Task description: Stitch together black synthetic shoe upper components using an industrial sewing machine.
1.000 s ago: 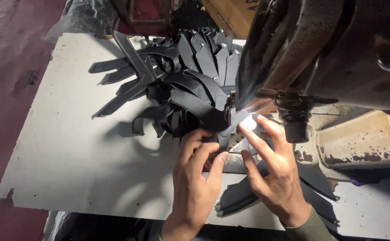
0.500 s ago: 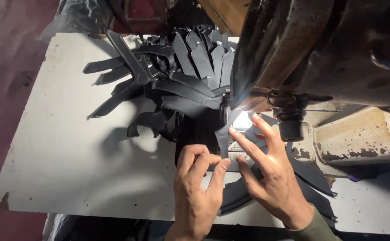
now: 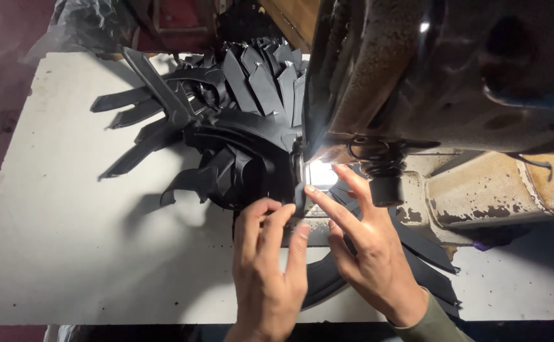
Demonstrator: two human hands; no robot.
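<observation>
Just below the middle of the frame, a dark leather piece (image 3: 270,180) lies flat under the lit foot of an old sewing machine (image 3: 442,76). Both hands press on it from the lower edge of the picture. The left hand (image 3: 267,266) lies palm down with its fingers straight and close together, fingertips on the near edge of the piece; it grips nothing. The right hand (image 3: 369,247) is also open and flat, its fingers spread, with the forefinger reaching up to the bright spot beside the needle area. Held this way, the hands seem to keep the piece flat and steady where the machine works on it, though the needle itself is hidden by glare.

Further pieces of the same dark material fan out from there. A large heap of cut strips (image 3: 226,107) fills the upper middle of the frame, long points sticking out toward the upper left, as if stacked within easy reach. More dark strips (image 3: 429,259) lie under and to the right of the right hand.

All of this rests on a white, scuffed worktable (image 3: 68,240) that takes up the left and lower part of the frame. The machine's worn, rust-speckled body covers the upper right, with a coiled spring (image 3: 378,161) hanging near the right hand's fingertips. A green sleeve (image 3: 432,320) shows at the right wrist.
</observation>
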